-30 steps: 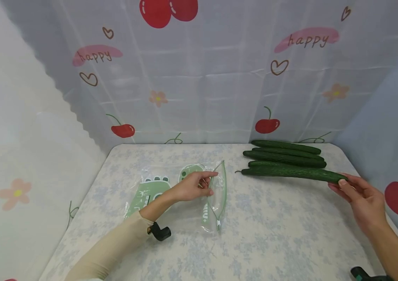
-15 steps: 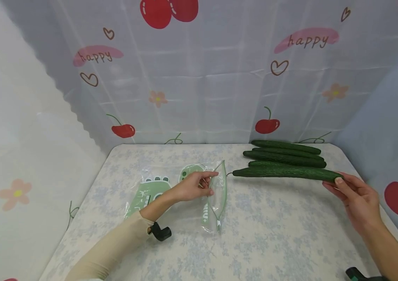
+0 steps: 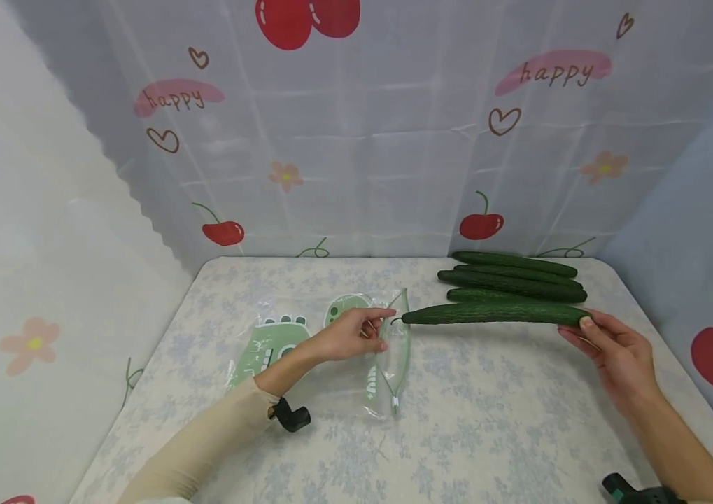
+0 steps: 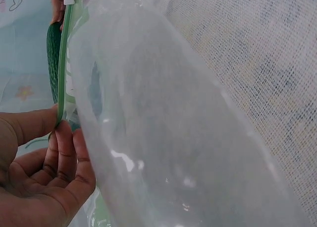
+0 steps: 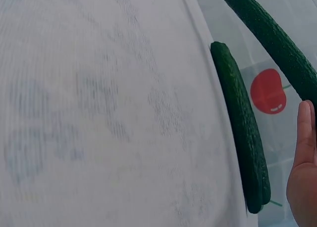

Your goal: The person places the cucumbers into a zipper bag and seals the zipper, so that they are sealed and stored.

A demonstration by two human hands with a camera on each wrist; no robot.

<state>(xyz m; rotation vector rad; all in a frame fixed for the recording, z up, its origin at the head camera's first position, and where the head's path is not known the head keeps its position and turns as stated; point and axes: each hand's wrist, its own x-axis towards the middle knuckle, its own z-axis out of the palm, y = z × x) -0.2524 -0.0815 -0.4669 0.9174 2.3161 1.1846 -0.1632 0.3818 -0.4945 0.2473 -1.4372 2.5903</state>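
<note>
A clear zip bag (image 3: 390,364) with a green dinosaur-like print lies on the table, its green-edged mouth spread apart toward the right. My left hand (image 3: 356,334) pinches the bag at this mouth; the left wrist view shows thumb and fingers on the green zip strip (image 4: 63,64). Held level by its right end, a long dark-green cucumber (image 3: 495,313) is in my right hand (image 3: 620,360). Its stem tip is at the bag's mouth, beside the left fingers. From the right wrist view, the held cucumber (image 5: 272,39) appears raised above the table, and only part of the hand (image 5: 304,177) shows.
Several more cucumbers (image 3: 513,283) lie side by side at the back right of the table (image 3: 457,420), behind the held one. A patterned curtain (image 3: 369,161) hangs along the table's back edge. Black camera mounts (image 3: 290,416) sit on both wrists.
My right hand has carried the cucumber leftward, so its stem end has come from right of the bag up to the bag's mouth. My left hand stays in place on the bag.
</note>
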